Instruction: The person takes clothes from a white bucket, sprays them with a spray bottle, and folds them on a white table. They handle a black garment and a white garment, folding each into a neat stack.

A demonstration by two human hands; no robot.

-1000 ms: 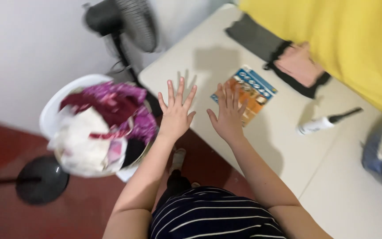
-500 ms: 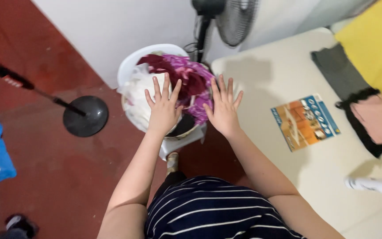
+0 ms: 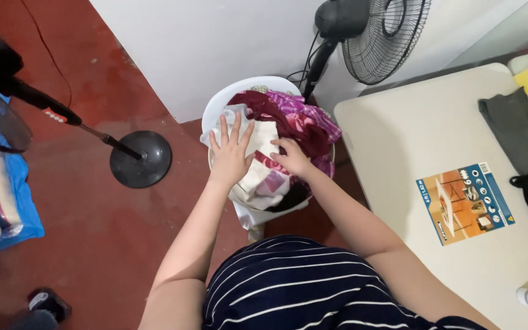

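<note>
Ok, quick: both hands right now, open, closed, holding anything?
Left hand: open, fingers spread, flat on the white cloth in the laundry basket.
Right hand: fingers curled into the clothes; whether it grips anything cannot be told.

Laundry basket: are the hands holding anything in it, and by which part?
Left hand lies flat on the white cloth, no grip. Right hand curls into the clothes; whether it grips cannot be told.

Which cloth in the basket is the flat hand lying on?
The left hand lies flat on the white cloth. The maroon cloth and purple cloth sit farther back in the laundry basket.
</note>
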